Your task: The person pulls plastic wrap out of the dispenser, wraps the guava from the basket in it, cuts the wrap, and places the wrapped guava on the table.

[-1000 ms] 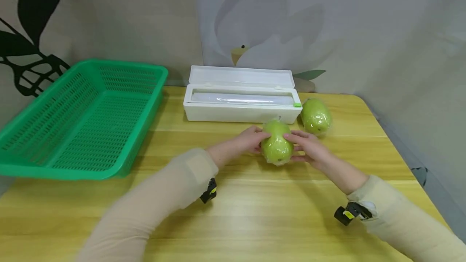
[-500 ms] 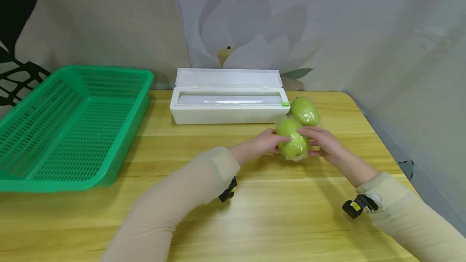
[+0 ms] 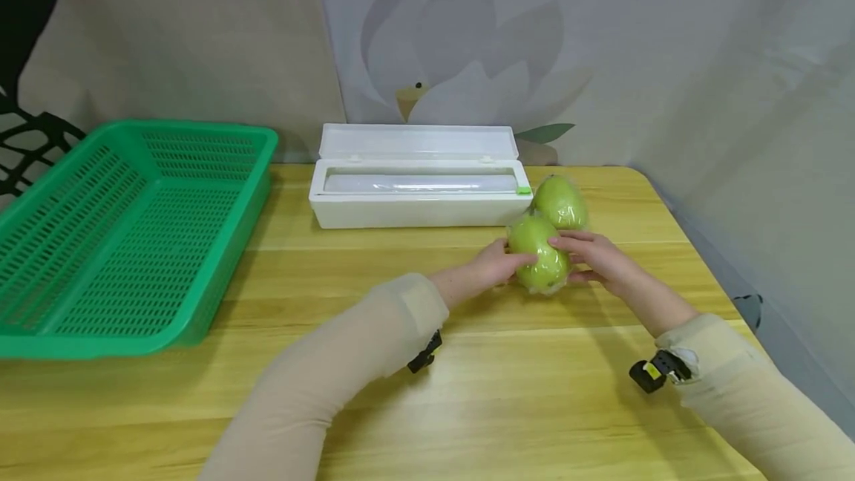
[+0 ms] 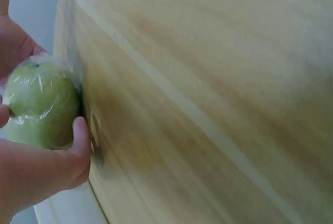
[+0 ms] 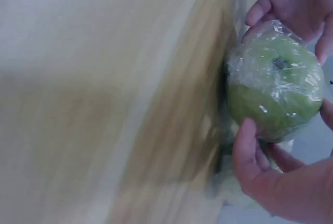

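A green pear [image 3: 533, 234] wrapped in clear cling film is held between both hands, close over the table, just in front of a second film-wrapped pear [image 3: 561, 200]. My left hand [image 3: 496, 266] grips its left side with the thumb across the front. From the other side, my right hand [image 3: 600, 261] holds it between thumb and fingers. In the left wrist view the shiny film on the held pear [image 4: 44, 104] shows wrinkles. Its dark, dimpled end faces the right wrist view, where film bunches over the pear [image 5: 276, 86].
Behind the hands stands a white cling film box [image 3: 421, 211] with its lid raised and the roll visible inside. A green plastic basket [image 3: 200, 318] occupies the left of the wooden table [image 3: 508, 407]. A patterned cloth wall [image 3: 467, 43] closes off the back.
Both hands have carried the pear rightward, from in front of the box to beside the second pear. The head view has shifted a little. Over the last half second there is little motion.
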A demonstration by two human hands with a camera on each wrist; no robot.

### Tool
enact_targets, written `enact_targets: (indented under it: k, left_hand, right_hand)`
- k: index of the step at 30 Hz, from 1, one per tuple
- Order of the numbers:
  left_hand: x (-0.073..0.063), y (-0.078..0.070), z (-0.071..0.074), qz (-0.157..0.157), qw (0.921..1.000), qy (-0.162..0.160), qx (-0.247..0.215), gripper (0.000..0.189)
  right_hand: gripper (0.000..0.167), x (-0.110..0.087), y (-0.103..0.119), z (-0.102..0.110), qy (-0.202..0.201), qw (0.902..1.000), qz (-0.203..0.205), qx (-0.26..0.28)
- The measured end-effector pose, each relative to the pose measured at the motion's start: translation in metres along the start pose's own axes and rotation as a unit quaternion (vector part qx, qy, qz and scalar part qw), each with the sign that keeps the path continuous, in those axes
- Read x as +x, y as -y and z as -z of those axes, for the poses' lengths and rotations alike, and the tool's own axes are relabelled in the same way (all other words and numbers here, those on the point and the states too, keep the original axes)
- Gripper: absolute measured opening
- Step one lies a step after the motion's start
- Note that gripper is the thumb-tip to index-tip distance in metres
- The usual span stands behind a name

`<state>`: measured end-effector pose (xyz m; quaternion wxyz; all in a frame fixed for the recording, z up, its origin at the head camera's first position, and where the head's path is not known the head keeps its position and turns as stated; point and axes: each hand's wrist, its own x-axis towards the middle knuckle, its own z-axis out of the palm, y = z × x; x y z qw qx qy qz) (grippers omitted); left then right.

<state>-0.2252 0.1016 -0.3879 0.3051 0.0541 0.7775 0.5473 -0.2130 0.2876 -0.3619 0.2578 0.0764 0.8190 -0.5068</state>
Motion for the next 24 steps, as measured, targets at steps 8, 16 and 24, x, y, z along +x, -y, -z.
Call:
enact_targets:
  k: [8,16,24]
  left_hand:
    - [-0.016,-0.001,0.024,-0.002,0.9983,-0.022,0.053,0.078]
    - [-0.033,0.002,0.061,-0.025,0.9957,-0.048,0.076,0.068]
    - [-0.048,0.016,0.094,-0.079,0.9784,-0.082,0.173,0.065]
  right_hand:
    - [0.076,-0.013,0.022,-0.009,-0.141,0.9757,0.078,-0.148]
    - [0.068,-0.021,0.042,-0.015,-0.186,0.9526,0.161,-0.179]
    - [0.067,-0.009,0.051,-0.033,-0.193,0.9317,0.202,-0.232]
